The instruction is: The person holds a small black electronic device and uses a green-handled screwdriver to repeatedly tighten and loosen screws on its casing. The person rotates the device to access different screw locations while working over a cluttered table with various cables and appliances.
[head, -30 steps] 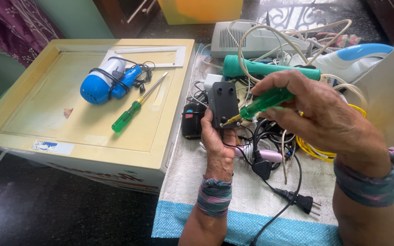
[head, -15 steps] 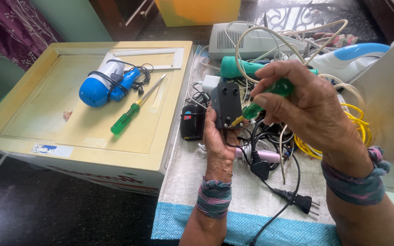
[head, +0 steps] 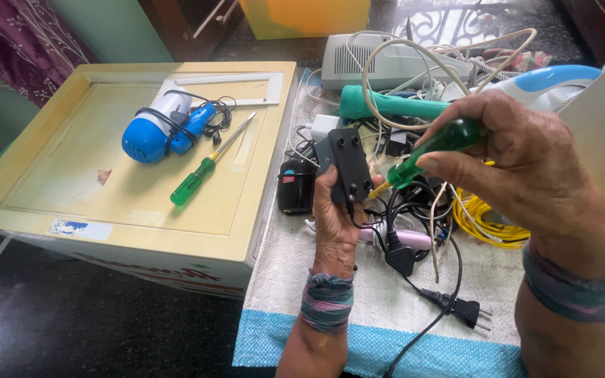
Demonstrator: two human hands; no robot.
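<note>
head view shows the right hand (head: 526, 168), closed on a green screwdriver (head: 428, 150), now nearer the black adapter (head: 348, 164) gripped upright by the left hand (head: 334, 224), its tip at the adapter's right edge, seemingly seeking a screw.

A cream cabinet top (head: 141, 203) stands on dark glossy floor (head: 71, 329) before a green wall (head: 117, 28).

We held the adapter (head: 348, 164) in our left hand (head: 334, 224) over the cloth (head: 358, 308), the screwdriver (head: 432, 150) in our right hand (head: 526, 175) to its right; left, a hair dryer (head: 155, 129) lay on the table (head: 92, 210).
</note>
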